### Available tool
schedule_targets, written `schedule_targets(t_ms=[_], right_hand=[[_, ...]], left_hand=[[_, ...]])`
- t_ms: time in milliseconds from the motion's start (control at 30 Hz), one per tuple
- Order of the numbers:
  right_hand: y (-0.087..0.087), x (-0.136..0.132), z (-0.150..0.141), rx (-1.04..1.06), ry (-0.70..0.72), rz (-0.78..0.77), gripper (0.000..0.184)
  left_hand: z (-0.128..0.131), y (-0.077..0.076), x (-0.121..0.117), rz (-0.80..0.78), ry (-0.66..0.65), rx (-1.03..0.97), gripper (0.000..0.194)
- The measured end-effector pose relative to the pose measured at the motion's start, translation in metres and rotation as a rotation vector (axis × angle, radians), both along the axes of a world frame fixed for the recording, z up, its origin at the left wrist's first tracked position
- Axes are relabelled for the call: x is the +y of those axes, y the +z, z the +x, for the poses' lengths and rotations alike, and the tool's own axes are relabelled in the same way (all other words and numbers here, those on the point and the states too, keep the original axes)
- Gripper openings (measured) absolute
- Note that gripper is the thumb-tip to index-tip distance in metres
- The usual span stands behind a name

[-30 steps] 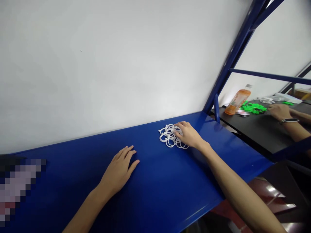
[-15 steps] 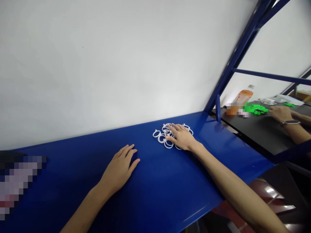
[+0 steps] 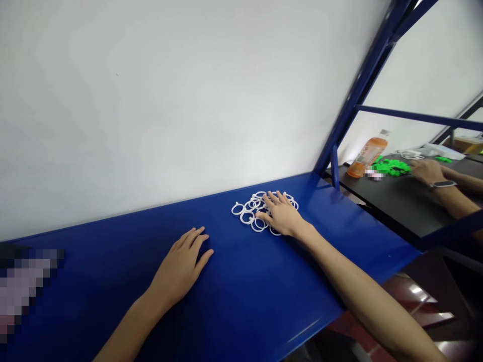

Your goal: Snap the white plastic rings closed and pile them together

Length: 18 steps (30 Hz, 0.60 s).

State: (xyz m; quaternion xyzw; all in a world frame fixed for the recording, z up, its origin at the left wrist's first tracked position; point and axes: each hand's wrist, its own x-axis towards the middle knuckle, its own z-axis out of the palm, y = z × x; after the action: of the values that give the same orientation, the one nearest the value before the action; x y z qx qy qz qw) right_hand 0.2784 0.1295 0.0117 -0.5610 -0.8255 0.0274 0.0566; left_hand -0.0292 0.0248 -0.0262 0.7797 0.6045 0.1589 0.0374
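Several thin white rings point(image 3: 247, 217), each with a small knob on it, lie overlapping in a loose pile on the blue tabletop point(image 3: 241, 281). Spread flat over the right part of the pile is my right hand point(image 3: 283, 213), its fingers apart, hiding some of the rings beneath. My left hand point(image 3: 183, 261) rests on the blue surface to the left of the pile, fingers stretched out and nothing in them.
A white wall point(image 3: 169, 100) rises behind the table, and a blue metal frame point(image 3: 350, 100) stands at its right end. Beyond it, a co-worker's hand point(image 3: 428, 172) is by green pieces point(image 3: 394, 167) on a black table, near an orange drink bottle point(image 3: 368, 156). A blurred-out item point(image 3: 26, 286) lies at the left.
The view has shifted slightly. My right hand has moved a little over the rings, and the pile looks somewhat more spread out on its left side. My left hand stays in place.
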Motion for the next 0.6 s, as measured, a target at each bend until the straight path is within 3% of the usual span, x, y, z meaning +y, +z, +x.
schedule_targets(t_ms=[367,600], right_hand=[[0.004,-0.013,-0.008,0.039,0.101,-0.027,0.089],[0.003,-0.006,0.001,0.012,0.061,0.116,0.07]], left_hand=[[-0.003,-0.003,0.001,-0.012,0.007,0.009,0.05],[-0.005,-0.003,0.002,0.01,0.007,0.004,0.051]])
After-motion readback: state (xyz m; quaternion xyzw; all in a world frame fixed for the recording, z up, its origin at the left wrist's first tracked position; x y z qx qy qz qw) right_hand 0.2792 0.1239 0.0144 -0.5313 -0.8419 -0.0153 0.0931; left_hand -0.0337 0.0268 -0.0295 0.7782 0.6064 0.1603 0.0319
